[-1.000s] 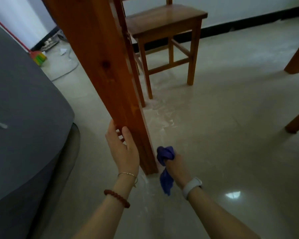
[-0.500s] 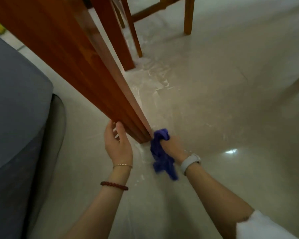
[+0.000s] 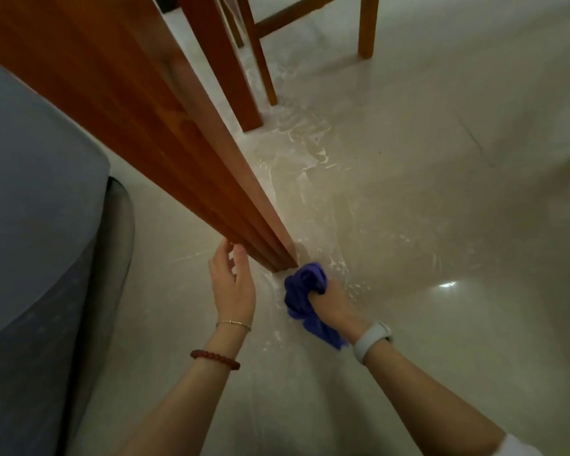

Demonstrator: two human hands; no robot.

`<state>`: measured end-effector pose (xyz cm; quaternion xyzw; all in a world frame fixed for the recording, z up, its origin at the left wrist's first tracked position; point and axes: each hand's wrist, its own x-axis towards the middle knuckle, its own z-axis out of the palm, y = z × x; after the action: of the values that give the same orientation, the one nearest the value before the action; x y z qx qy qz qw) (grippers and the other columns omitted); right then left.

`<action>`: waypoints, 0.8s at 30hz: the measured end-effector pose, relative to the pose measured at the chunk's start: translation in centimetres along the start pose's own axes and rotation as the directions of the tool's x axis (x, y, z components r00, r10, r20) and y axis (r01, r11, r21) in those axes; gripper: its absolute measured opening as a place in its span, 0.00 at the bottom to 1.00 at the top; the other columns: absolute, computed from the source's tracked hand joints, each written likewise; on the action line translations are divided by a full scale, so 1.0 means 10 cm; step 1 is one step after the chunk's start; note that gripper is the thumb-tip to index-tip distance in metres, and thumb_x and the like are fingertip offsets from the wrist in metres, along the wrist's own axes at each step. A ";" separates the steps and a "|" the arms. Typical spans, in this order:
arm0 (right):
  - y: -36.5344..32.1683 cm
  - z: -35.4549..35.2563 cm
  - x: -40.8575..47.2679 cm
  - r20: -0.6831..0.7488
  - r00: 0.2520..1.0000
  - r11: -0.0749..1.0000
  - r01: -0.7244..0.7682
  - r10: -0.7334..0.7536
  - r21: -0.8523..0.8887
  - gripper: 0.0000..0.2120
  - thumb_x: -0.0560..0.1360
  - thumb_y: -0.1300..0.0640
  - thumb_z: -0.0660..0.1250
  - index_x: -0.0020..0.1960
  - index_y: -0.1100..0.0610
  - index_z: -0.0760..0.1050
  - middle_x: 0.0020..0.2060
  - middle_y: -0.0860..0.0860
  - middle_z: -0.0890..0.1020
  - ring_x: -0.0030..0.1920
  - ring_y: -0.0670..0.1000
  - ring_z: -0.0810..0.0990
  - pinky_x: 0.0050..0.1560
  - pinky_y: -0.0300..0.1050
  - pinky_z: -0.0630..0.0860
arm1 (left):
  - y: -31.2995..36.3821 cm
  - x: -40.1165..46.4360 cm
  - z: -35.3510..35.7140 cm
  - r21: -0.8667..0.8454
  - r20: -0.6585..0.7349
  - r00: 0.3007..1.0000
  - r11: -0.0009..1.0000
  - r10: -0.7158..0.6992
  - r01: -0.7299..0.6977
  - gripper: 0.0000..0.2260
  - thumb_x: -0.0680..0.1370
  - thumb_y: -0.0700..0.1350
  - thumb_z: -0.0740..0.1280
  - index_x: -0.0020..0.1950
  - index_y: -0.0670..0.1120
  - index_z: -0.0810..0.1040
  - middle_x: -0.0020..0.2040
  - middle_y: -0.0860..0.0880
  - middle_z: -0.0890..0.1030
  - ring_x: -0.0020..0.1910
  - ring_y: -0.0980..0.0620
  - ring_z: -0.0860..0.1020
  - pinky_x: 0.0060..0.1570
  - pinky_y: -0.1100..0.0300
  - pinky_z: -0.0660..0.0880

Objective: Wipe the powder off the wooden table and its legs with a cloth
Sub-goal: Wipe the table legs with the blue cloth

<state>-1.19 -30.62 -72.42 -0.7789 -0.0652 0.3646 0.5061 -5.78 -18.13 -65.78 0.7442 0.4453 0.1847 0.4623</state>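
Note:
A thick reddish wooden table leg [image 3: 165, 133] runs from the upper left down to its foot at the centre of the floor. My right hand [image 3: 331, 302] grips a bunched blue cloth [image 3: 301, 291] on the floor, right beside the leg's foot. My left hand [image 3: 232, 286] is held up at the left face of the leg near its base, fingers straight and fingertips touching the wood. White powder [image 3: 310, 153] is smeared over the pale tiles to the right of the leg.
A second table leg [image 3: 224, 60] and wooden chair legs [image 3: 366, 28] stand farther back. My grey clothing [image 3: 37, 225] fills the left side. A light glare [image 3: 446, 284] shines on the glossy floor at right.
The camera has tilted down and closer to the leg's foot. My right hand with the cloth has slid a little back from the foot; my left hand stays by the leg.

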 end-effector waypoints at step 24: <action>-1.49 0.08 -0.74 0.270 0.916 0.954 0.296 -0.297 0.043 0.16 0.74 0.65 0.65 0.59 0.53 0.72 0.52 0.49 0.79 0.53 0.47 0.78 0.54 0.41 0.77 | 0.34 0.01 -1.02 -0.378 0.695 0.718 0.839 -0.022 0.391 0.16 0.74 0.47 0.65 0.60 0.56 0.66 0.57 0.49 0.75 0.51 0.51 0.78 0.45 0.52 0.80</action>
<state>-3.07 -26.32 -56.42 -0.7018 -0.2513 0.3878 0.5422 -11.09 -13.28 -57.77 0.5569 0.2699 -0.0395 0.7845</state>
